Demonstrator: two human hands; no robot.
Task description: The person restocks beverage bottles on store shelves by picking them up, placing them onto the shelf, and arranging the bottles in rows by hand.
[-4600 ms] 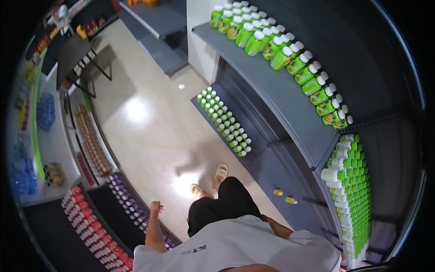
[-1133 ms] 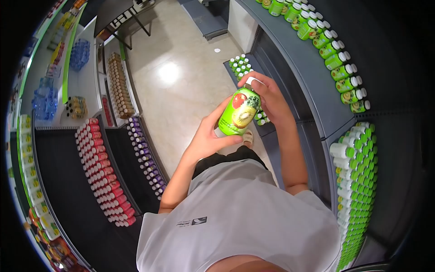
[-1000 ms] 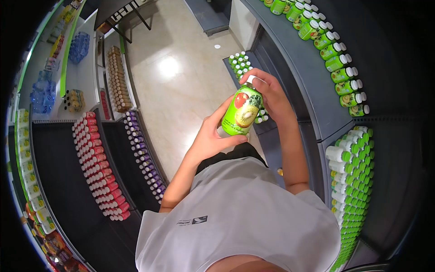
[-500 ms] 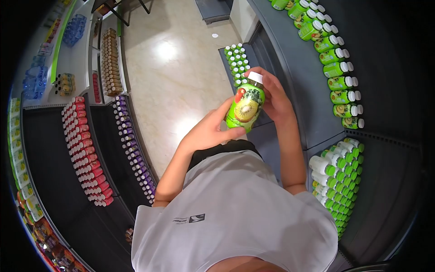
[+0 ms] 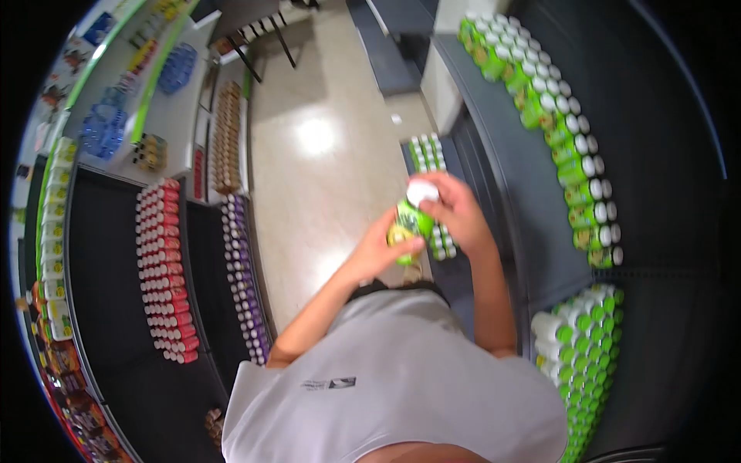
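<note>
A green bottle [image 5: 413,221] with a white cap and fruit pictures is held in front of my body, its cap tilted up toward the camera. Wrapped round its lower part is my left hand [image 5: 380,248], thumb across the front. My right hand [image 5: 455,207] is closed at the bottle's top, fingers around the white cap. Beyond the hands, rows of similar green bottles [image 5: 427,153] stand on a low shelf, partly hidden by the hands.
Green bottles [image 5: 573,168] line the dark shelf [image 5: 505,162] on the right, with white and green bottles [image 5: 583,339] below. Red bottles [image 5: 164,270], purple bottles [image 5: 241,270] and water packs [image 5: 104,127] fill shelves on the left. A table [image 5: 243,17] stands far ahead.
Both hands, first apart from any bottle, came to hold the green bottle. Since half a second ago the bottle has tipped, cap toward the camera, and the view has shifted.
</note>
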